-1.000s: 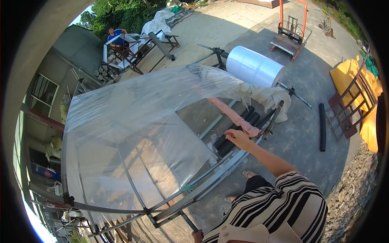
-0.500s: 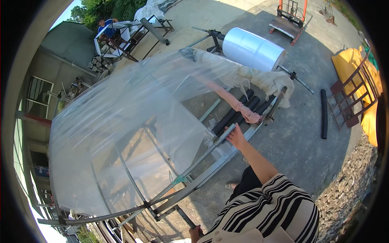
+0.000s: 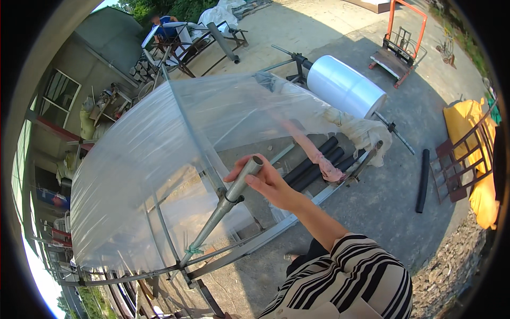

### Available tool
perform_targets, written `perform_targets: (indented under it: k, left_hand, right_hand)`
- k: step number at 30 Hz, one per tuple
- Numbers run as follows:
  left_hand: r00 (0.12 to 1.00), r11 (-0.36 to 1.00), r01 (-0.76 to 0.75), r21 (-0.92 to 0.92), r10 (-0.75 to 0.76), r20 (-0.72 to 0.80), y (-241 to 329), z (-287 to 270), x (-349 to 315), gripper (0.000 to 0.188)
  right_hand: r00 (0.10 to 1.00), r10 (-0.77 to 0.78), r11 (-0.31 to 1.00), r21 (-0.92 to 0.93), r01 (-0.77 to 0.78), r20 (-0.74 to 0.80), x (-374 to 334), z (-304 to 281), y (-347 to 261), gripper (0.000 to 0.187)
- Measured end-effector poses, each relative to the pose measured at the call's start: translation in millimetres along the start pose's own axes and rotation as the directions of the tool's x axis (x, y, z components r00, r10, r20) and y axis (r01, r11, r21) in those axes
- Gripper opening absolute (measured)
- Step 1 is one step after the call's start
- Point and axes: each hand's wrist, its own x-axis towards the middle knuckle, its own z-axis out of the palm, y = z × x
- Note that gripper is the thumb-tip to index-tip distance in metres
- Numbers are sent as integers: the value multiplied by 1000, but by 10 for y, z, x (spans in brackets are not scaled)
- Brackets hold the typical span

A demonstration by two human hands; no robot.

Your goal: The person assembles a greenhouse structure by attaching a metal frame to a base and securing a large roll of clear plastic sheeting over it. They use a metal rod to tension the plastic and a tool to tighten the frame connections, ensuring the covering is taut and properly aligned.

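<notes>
My right hand [image 3: 268,186] is wrapped round the upper end of a grey metal pipe [image 3: 215,220], thumb on the near side. The pipe's open end faces up toward me; a crossbar [image 3: 188,122] joins it just below my grip. Green cord [image 3: 194,250] is tied near its lower end. Clear plastic film [image 3: 122,170] spreads over the frame on the left. At the bottom edge only a sliver of my left hand [image 3: 227,316] shows, at the end of a dark metal bar [image 3: 208,297]; most of it is cut off.
A large roll of film [image 3: 345,85] sits on a metal rod behind the frame. Black tubes [image 3: 313,165] and a pink cloth-wrapped piece [image 3: 328,169] lie beyond my right hand. A hand truck [image 3: 396,53], a brown metal rack [image 3: 465,165] and a person [image 3: 164,29] are farther off.
My right hand has raised the pipe's end up and leftward, lifting the attached crossbar into the film. The lower end stays near the frame's corner. My left hand has slipped mostly out of view.
</notes>
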Motion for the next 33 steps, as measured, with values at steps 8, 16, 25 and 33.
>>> perform_targets:
  k: [8, 16, 25, 33]
  left_hand:
    - [954, 974, 183, 138, -141, -265, -29, -460, 269, 21]
    - [949, 966, 147, 212, -77, -307, -662, -529, 959, 16]
    - [966, 967, 93, 239, -29, -258, -1398, -501, 1605, 22]
    - [991, 978, 123, 168, -112, -76, -2315, 40, 2102, 29]
  right_hand:
    - [914, -262, 880, -312, 358, 312, 1190, 1866, -188, 40]
    - [692, -717, 575, -491, 655, 84, 1422, 4261, 433, 34]
    - [274, 81, 910, -184, 372, 958, -1504, 2752, 2648, 16]
    - [-110, 798, 601, -795, 80, 592, -2221, 1553, 3056, 19]
